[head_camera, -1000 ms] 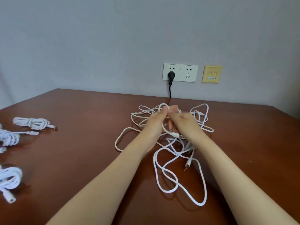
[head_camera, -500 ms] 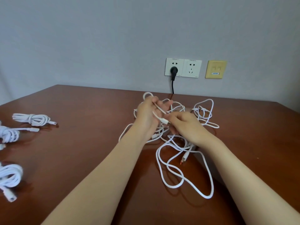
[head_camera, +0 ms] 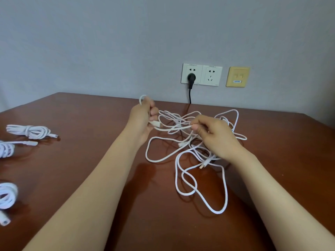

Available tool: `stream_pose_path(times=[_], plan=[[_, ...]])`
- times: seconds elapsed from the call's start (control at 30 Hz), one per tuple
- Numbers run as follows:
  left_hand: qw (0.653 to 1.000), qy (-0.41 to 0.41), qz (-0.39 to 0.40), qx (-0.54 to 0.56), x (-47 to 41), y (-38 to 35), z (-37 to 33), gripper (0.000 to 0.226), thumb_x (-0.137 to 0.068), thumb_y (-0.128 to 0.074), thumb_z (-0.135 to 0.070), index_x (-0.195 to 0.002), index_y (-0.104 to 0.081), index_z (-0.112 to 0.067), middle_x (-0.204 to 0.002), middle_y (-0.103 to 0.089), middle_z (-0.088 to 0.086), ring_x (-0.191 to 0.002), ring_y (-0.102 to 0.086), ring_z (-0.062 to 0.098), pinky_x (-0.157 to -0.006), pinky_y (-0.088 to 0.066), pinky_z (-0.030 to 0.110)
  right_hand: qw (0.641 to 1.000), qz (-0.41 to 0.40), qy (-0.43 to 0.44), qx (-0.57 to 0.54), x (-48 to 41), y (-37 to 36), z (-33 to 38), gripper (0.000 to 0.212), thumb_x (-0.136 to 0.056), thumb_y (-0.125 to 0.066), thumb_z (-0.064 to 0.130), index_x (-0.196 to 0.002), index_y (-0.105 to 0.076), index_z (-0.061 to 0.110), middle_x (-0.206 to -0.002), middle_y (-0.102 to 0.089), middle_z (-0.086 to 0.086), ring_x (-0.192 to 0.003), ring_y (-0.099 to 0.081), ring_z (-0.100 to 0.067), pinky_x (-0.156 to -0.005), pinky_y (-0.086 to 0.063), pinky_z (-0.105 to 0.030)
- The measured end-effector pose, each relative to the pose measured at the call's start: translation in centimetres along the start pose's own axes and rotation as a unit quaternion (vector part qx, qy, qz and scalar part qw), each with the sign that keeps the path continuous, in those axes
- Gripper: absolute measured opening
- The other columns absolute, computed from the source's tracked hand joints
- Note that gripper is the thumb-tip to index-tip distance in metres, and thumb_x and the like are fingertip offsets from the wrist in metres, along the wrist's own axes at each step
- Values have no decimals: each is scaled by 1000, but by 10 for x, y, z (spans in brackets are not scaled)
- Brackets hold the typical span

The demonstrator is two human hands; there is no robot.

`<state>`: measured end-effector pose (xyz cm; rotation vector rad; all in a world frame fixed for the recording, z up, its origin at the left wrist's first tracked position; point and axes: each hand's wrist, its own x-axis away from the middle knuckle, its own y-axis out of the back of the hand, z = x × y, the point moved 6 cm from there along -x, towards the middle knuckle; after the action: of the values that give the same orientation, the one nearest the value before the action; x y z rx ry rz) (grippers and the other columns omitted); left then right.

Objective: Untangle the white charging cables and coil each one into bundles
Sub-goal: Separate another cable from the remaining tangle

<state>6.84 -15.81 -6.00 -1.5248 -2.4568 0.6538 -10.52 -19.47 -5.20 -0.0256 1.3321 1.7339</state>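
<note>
1. Both hands have drawn apart since half a second ago, when they nearly met above the pile; one white strand [head_camera: 174, 128] now runs between them, lifted off the wood.
2. Left hand [head_camera: 142, 118]: fingers curled round the cable in a loose fist; a small loop [head_camera: 142, 97] stands up above the knuckles; a white plug end [head_camera: 156, 124] pokes out below the fingers, pointing toward the other hand.
3. Right hand [head_camera: 216, 137]: thumb and forefinger pinch the same strand at its right end; the other fingers are curled under; whether they hold any further cable I cannot tell.
4. Tangle of white cables [head_camera: 190, 158]: it lies on the brown table [head_camera: 90, 169] in the middle, below and between the two hands; its far loops reach toward the wall; one long loop [head_camera: 218, 211] trails nearest the person; a second plug end [head_camera: 204, 164] lies just under the right wrist.
5. Coiled bundles: three sit along the left edge, well apart from the tangle; one [head_camera: 30, 131] furthest back, one [head_camera: 6, 150] partly cut off by the frame, one [head_camera: 7, 196] nearest the person.
6. Wall behind: two white sockets [head_camera: 211, 76] side by side; a black plug [head_camera: 191, 77] sits in the left one, its cord dropping behind the table; a yellow plate [head_camera: 237, 77] is just to their right.
</note>
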Motion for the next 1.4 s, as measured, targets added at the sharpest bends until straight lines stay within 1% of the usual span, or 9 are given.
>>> stream_pose_path(times=[0.1,0.2,0.53,0.67,0.8,1.0,1.13,1.27,1.4], plan=[[994,-32,-5,-107,4,-4,4,34,-103,-29,-25,-71,-38,-17,-37,-32,-12,-32,-32,2,-35,-27,13,999,-17,38,-11,-1,1,10,20,-92,-55,18,-79,-54,34,-64,-50,22,-61,-47,1,-60,-34,-17],[988,-41,-6,-152,6,-5,6,34,-102,-32,-31,-73,-42,-17,-45,-30,-8,-37,-34,4,-37,-32,14,998,-11,61,-1,-1,-2,17,13,-92,-56,18,-85,-63,26,-67,-50,24,-67,-52,-8,-64,-35,-24],[997,30,28,-61,3,-3,10,38,-103,-29,-32,-72,-42,-15,-38,-27,-10,-35,-30,5,-54,-36,22,999,-8,30,44,1,-2,9,11,-93,-53,18,-92,-64,21,-78,-57,9,-75,-53,-15,-67,-33,-24],[991,98,90,-22,11,-10,15,37,-104,-29,-29,-71,-40,-15,-39,-24,-9,-30,-19,3,-34,-24,14,999,-16,27,38,1,0,9,11,-93,-53,17,-89,-63,21,-76,-57,11,-73,-52,-13,-62,-34,-24],[979,81,80,-171,13,-16,23,40,-102,-30,-39,-70,-39,-17,-41,-25,-9,-31,-15,4,-32,-14,13,999,-9,32,-21,0,-5,14,21,-92,-56,16,-77,-53,31,-64,-51,19,-66,-49,-2,-61,-35,-23],[955,80,99,-269,17,-32,47,70,-74,-14,-80,-55,-41,-18,-44,-26,-4,-32,-20,7,-38,-15,19,990,-12,27,-140,1,-9,27,21,-92,-56,14,-74,-59,25,-62,-58,19,-63,-52,6,-62,-35,-10],[967,118,136,-182,24,-45,55,68,-47,-19,-86,-47,-35,-20,-40,-27,-2,-29,-20,7,-37,-14,14,994,-40,-8,-98,1,-9,22,10,-92,-56,24,-82,-53,28,-63,-57,6,-59,-50,-7,-60,-42,-32],[936,109,222,-252,34,-54,58,58,-73,-29,-74,-61,-39,-19,-46,-25,-4,-32,-17,5,-33,-15,13,990,-99,-76,-65,1,1,7,21,-86,-58,21,-92,-39,19,-60,-48,4,-60,-48,-20,-55,-33,-33],[911,86,281,-288,41,-58,57,44,-88,-37,-56,-73,-40,-14,-44,-28,-7,-35,-17,5,-34,-16,15,985,-89,-121,-87,0,6,-7,12,-79,-56,14,-80,-44,17,-51,-48,7,-53,-41,-8,-57,-33,-30]])
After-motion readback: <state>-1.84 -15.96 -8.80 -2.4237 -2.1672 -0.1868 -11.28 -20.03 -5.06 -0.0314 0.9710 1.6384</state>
